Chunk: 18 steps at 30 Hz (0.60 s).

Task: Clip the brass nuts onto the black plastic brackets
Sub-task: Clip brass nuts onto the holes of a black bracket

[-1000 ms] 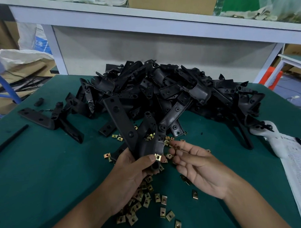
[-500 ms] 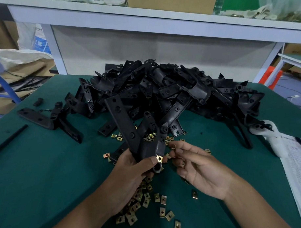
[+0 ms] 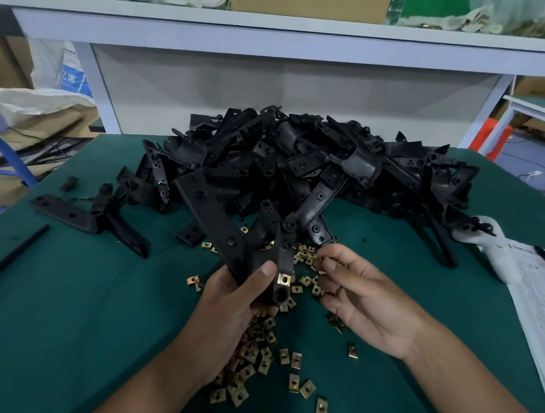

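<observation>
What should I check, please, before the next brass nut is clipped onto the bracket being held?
1. Bracket held firmly: ok. The left hand grips the black bracket by its lower end.
2. First nut seated: ok. A brass nut sits clipped on the tab beside the thumb.
3. Next nut in hand: cannot tell. The right hand has its fingers curled, with something small between the fingertips, but it is blurred.
4. Nut supply within reach: ok. Loose brass nuts lie on the green table beneath both hands.
5. More brackets ready: ok. The bracket pile lies just behind.
</observation>
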### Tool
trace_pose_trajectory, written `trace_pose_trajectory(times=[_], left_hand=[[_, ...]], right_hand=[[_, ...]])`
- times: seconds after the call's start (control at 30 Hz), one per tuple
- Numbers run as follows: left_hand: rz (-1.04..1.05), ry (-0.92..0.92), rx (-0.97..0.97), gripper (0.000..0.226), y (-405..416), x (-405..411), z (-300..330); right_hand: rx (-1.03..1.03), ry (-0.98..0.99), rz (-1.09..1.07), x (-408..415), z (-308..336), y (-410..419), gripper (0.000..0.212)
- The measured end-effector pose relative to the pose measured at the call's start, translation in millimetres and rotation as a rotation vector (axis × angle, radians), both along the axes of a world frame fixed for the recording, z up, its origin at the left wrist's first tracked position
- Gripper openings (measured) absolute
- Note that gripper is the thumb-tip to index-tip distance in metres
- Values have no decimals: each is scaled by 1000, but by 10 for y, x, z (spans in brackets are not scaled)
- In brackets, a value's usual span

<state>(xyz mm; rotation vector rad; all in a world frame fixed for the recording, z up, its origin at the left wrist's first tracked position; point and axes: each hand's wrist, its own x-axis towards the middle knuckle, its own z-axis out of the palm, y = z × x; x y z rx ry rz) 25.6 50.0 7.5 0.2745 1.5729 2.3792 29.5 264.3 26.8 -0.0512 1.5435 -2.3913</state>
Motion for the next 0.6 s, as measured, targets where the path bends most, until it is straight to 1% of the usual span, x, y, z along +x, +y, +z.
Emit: trace_pose_trajectory(times=[0.1, 0.17, 0.3, 0.37, 0.4, 0.47, 0.6], left_hand=[[-31, 16, 1, 45, -2, 0, 0], [-49, 14, 23, 48, 5, -2, -1], [-87, -6, 93, 40, 22, 20, 60], [-81, -20, 91, 39, 19, 28, 78], [-78, -19, 80, 41, 19, 29, 78], [-70, -33, 72, 42, 28, 33, 86], [-91, -50, 88, 37, 43, 60, 95]], right_hand=[[16, 17, -16, 6, 9, -6, 13], [-25, 6, 3, 9, 14, 0, 13], [-105, 3, 75, 21, 9, -4, 13], [-118, 10, 84, 23, 4, -11, 16], [-115, 18, 81, 25, 5, -11, 18], [-71, 49, 66, 29, 14, -18, 14], [25, 128, 38, 56, 27, -51, 13]])
